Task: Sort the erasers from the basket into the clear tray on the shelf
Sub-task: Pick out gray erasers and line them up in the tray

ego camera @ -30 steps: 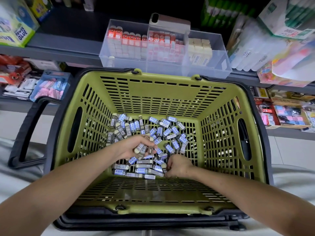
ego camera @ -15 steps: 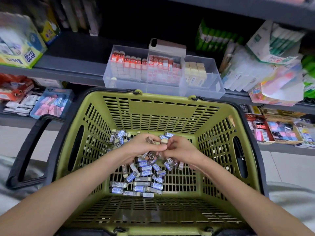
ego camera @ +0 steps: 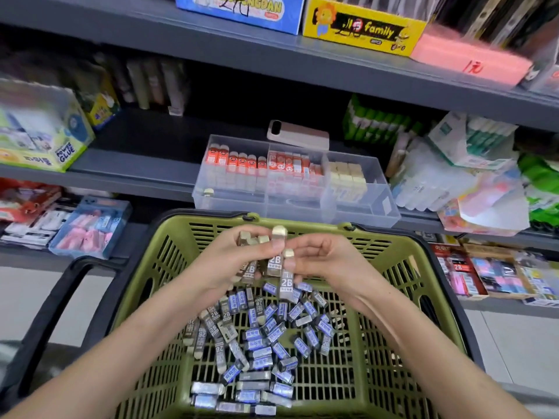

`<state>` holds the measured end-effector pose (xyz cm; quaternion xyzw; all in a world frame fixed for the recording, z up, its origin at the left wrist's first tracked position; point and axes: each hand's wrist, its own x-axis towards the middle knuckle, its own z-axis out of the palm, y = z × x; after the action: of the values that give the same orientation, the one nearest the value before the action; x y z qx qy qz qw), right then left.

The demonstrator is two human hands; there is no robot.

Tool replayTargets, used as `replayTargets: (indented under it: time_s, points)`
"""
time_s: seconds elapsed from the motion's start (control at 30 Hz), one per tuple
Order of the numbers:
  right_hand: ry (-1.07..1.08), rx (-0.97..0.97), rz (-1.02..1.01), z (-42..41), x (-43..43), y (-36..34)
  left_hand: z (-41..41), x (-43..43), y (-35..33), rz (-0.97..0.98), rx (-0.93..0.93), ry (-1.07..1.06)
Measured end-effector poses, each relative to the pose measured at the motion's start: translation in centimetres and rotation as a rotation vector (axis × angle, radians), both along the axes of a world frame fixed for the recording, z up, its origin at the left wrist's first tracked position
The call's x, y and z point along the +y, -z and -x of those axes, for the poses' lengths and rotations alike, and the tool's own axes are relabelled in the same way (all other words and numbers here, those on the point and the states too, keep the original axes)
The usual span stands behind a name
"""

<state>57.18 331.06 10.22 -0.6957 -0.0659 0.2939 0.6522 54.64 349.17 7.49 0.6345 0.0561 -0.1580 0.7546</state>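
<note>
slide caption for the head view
Left hand and right hand hold 2B erasers above the green basket, clear tray on the shelf beyond.

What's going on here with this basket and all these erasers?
A person is sorting erasers. The left hand grips a bunch of 2B erasers above the green basket, and the right hand pinches one more eraser. Many loose erasers lie on the basket floor. The clear tray on the shelf holds red and cream ones.

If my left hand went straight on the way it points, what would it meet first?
Likely the front wall of the clear plastic tray, beyond the far rim of the olive-green basket, though depth is unclear.
</note>
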Motion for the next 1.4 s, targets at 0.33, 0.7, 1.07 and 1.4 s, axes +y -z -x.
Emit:
replayTargets:
  time_s: [0.33,0.7,1.07,1.4]
  points:
    - [0.209,-0.501,0.243,-9.4,10.1,-1.9,-5.5,8.5,-3.7,0.330,-0.284,-0.560]
    - [-0.126,-0.534,0.830,-11.3,14.9,1.9,-7.2,9.8,-1.0,0.264,-0.165,-0.671]
    - [-0.108,-0.532,0.733,-10.3,14.4,0.5,-6.4,9.2,-1.1,0.195,-0.184,-0.584]
    - [-0.140,-0.519,0.240,-9.9,14.2,-4.6,-6.2,8.9,-0.8,-0.040,-0.377,-0.483]
